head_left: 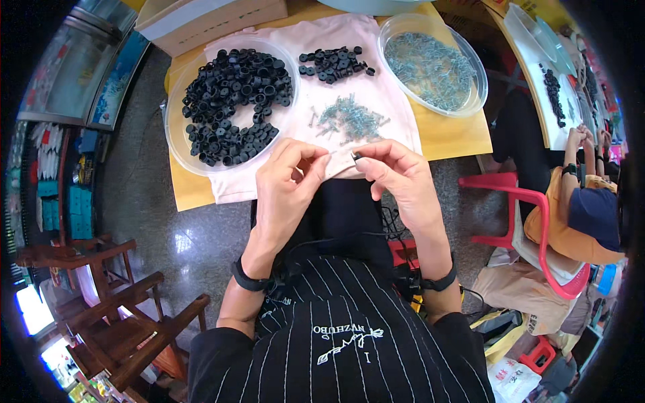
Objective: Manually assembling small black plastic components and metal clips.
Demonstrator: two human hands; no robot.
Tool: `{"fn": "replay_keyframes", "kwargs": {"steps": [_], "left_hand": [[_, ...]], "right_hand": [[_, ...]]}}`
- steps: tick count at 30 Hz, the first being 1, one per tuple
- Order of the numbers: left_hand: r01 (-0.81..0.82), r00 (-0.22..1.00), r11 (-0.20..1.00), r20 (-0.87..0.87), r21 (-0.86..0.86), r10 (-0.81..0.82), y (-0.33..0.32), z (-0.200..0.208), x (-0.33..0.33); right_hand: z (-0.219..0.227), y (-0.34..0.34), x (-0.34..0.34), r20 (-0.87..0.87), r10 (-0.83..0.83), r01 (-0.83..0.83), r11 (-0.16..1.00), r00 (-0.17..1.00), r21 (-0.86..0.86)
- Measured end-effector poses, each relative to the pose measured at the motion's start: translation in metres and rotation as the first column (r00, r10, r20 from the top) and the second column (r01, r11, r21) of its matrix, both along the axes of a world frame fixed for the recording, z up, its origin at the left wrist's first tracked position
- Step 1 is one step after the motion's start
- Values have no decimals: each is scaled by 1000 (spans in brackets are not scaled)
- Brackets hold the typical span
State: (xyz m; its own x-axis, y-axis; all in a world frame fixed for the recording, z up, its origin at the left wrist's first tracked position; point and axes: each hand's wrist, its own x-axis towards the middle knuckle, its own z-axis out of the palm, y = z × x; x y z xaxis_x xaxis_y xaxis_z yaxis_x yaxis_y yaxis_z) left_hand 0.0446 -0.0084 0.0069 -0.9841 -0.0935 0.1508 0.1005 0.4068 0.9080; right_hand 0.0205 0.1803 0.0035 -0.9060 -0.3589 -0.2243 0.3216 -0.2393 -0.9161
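Over the near edge of the pale cloth (396, 114), my left hand (289, 178) pinches thumb and forefinger together; what sits between those fingertips is too small to make out. Close beside it, my right hand (406, 181) holds a small black plastic cap (356, 156) between thumb and fingers. A loose heap of small silver screws (351, 119) lies just beyond both hands. Farther back is a small pile of black caps (334, 64). To the left, a round clear tub (173, 127) holds many black caps. At the far right, another clear tub (478, 94) contains silver screws.
A cardboard box (215, 25) stands at the table's back left. Yellow board (463, 134) shows beneath the cloth. Wooden chairs (127, 322) are at the lower left. On the right, another person sits on a red plastic chair (531, 195) at a second table.
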Motion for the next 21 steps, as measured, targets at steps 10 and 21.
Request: {"fn": "replay_keyframes", "kwargs": {"steps": [10,21], "left_hand": [[79,997,993,1,89,-79,5,33,9],[139,990,977,-15,-160,-143,7,45,13]], "right_hand": [[1,-2,5,271,103,0,934,957,-358],[-1,-3,13,243,102,-17,944,965,-329]]}}
